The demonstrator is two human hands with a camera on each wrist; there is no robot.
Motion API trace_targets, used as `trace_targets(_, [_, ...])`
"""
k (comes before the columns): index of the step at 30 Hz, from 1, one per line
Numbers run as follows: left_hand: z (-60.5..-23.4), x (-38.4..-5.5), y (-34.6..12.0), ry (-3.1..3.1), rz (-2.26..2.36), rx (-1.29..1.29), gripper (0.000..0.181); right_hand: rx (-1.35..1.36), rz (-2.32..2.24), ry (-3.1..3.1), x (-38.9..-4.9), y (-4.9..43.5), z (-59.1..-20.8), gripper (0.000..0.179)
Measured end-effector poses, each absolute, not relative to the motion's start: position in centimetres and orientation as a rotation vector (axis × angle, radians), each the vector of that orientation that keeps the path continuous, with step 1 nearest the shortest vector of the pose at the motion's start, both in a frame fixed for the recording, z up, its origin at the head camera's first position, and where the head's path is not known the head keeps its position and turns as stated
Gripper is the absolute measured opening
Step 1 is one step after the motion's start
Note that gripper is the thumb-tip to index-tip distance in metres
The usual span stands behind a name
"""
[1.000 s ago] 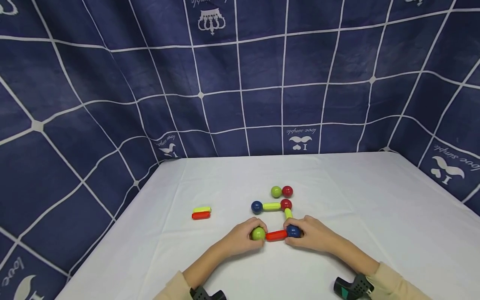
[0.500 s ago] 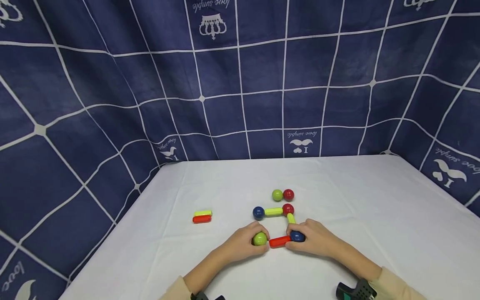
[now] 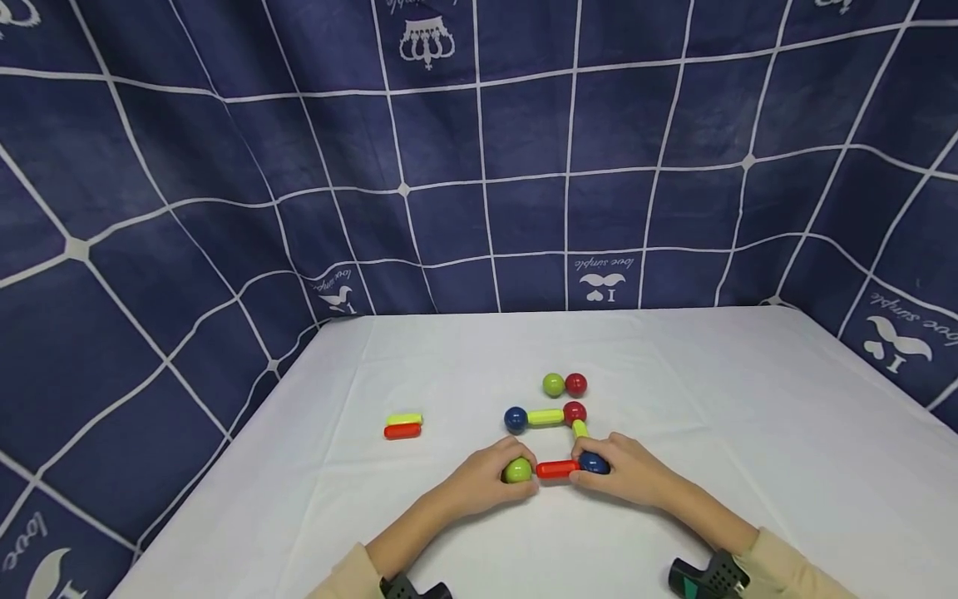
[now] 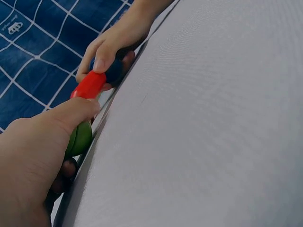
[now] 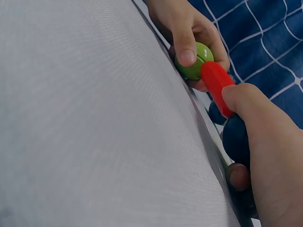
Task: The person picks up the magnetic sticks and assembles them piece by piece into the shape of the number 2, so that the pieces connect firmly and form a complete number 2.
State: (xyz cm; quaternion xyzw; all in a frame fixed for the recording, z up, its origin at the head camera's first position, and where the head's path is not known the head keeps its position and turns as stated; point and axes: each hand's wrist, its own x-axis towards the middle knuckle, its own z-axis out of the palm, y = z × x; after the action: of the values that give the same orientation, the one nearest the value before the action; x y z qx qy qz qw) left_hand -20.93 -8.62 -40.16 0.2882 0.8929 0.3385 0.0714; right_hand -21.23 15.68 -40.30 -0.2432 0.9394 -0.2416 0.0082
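Note:
My left hand point(image 3: 482, 478) grips a green ball point(image 3: 517, 470), fingers behind it and thumb in front. Opposite it, my right hand point(image 3: 624, 470) grips a blue ball point(image 3: 595, 462), its thumb at the end of a red rod point(image 3: 557, 470). That rod spans the space between the two hands, its free end right by the green ball; in the right wrist view the red rod point(image 5: 217, 85) overlaps the green ball point(image 5: 195, 60). Behind the right fingers, a yellow-green rod point(image 3: 580, 428) runs up to a red ball point(image 3: 575, 413), which joins another yellow-green rod point(image 3: 545, 417) ending in a second blue ball point(image 3: 516, 419).
Beyond the joined pieces lie a loose green ball point(image 3: 553, 384) and a red ball point(image 3: 575, 384), side by side. To the left lie a yellow-green rod point(image 3: 405, 419) and a red rod point(image 3: 402, 431). A blue curtain point(image 3: 516, 216) borders the white-covered table point(image 3: 449, 349).
Half a second ago the red rod slanted down toward the left hand; now it lies nearly level. Both hands keep their grips on the green and blue balls.

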Motion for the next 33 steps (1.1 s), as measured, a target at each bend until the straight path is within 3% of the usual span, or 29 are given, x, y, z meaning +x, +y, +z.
trace_targets(23, [-40.46, -20.93, -8.60, 2.632, 1.253, 0.881, 0.027, -0.818, -0.757, 2.959, -21.03, 15.58, -40.41, 0.020])
trace_targets(33, [-40.44, -20.94, -8.79, 2.734, 1.080, 0.925, 0.023, -0.774, -0.724, 2.932, -21.08, 15.45, -40.20, 0.025])
